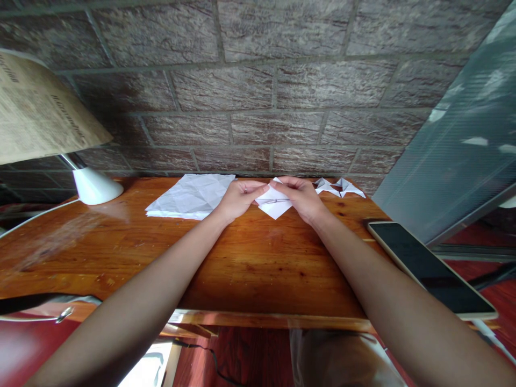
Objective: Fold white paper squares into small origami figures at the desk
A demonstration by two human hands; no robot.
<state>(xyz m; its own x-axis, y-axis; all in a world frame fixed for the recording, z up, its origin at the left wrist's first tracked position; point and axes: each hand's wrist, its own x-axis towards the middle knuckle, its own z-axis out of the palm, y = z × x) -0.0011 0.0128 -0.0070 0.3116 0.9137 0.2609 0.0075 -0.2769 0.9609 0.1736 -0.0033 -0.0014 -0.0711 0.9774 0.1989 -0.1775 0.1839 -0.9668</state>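
Our two forearms, the left (pixel 137 279) reaching in from seven o'clock and the right (pixel 387 290) from five, lie nearest us and lead to the fingers (pixel 252 186) at the middle. Those of our left hand (pixel 237 201) and right hand (pixel 303 201) are closed in a pinch on the upper sides of a small folded paper (pixel 276 211), thumbs on the near face; the tips behind are hidden. Its point aims at six o'clock, and a dark line crosses it, crease or mark we cannot tell. To work it well, we judge, we should match the edges before pressing, hold both sides evenly, and run a thumb outward from the middle. Just beside our left hand, at nine o'clock, creased sheets (pixel 191 196) crowd that elbow room; at three, two folded pieces (pixel 341 187) sit near our right knuckles. The wall (pixel 253 86) at twelve limits reaching forward. On the bench (pixel 262 263), a phone (pixel 427 263) at four borders our right forearm, and a lamp (pixel 97 186) stands well apart beyond the sheets.
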